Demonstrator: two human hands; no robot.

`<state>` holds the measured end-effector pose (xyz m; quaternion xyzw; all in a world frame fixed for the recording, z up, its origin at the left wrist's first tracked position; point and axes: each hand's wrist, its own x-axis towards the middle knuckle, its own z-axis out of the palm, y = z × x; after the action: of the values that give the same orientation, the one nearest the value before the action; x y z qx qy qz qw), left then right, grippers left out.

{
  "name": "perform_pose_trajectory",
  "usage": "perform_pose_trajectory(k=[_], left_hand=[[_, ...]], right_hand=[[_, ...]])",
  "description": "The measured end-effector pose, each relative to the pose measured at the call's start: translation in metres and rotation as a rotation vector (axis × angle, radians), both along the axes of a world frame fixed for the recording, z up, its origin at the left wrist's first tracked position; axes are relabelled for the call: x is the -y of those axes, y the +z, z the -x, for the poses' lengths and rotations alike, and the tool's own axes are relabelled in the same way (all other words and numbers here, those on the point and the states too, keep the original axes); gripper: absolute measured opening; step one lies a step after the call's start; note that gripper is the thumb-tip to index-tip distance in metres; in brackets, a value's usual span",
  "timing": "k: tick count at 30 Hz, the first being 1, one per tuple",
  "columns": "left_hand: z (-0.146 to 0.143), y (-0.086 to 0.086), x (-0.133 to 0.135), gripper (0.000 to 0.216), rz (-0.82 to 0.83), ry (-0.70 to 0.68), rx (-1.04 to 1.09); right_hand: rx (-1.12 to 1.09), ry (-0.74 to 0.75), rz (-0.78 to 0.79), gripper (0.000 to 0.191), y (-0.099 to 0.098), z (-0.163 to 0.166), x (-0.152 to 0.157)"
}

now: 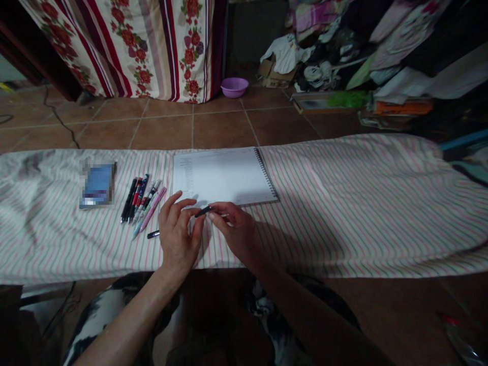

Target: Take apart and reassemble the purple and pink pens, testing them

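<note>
My right hand (238, 229) pinches one end of a short black pen piece (202, 211), which could be a cap or a barrel. The index finger and thumb of my left hand (177, 231) close on its other end, while the remaining fingers stay raised. Beneath both hands lies the near edge of a spiral notebook (224, 175), open to a mostly blank page. A dark pen part (153, 234) pokes out on the cloth beside my left hand, its other end hidden. To the left, several pens (139, 201) lie side by side, including a pink pen (153, 208).
A striped cloth (324, 203) covers the long low surface. At its left lies a blurred blue object (97, 185). Beyond, on the tiled floor, are a purple basin (234, 87), a cardboard box (276, 76) and piled clothes. A flowered curtain (152, 46) hangs behind.
</note>
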<state>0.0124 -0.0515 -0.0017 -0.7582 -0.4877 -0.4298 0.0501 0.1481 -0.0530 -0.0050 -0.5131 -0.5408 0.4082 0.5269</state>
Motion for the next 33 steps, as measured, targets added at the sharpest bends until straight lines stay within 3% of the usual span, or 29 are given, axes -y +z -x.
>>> perform_pose_trajectory(k=[24, 33], left_hand=[[0.0, 0.001, 0.002, 0.011, -0.034, 0.052, -0.082], [-0.004, 0.002, 0.003, 0.014, -0.047, 0.056, -0.115]], right_hand=[[-0.13, 0.026, 0.127, 0.012, -0.001, 0.011, -0.002], [-0.178, -0.031, 0.153, 0.013, -0.002, 0.005, -0.002]])
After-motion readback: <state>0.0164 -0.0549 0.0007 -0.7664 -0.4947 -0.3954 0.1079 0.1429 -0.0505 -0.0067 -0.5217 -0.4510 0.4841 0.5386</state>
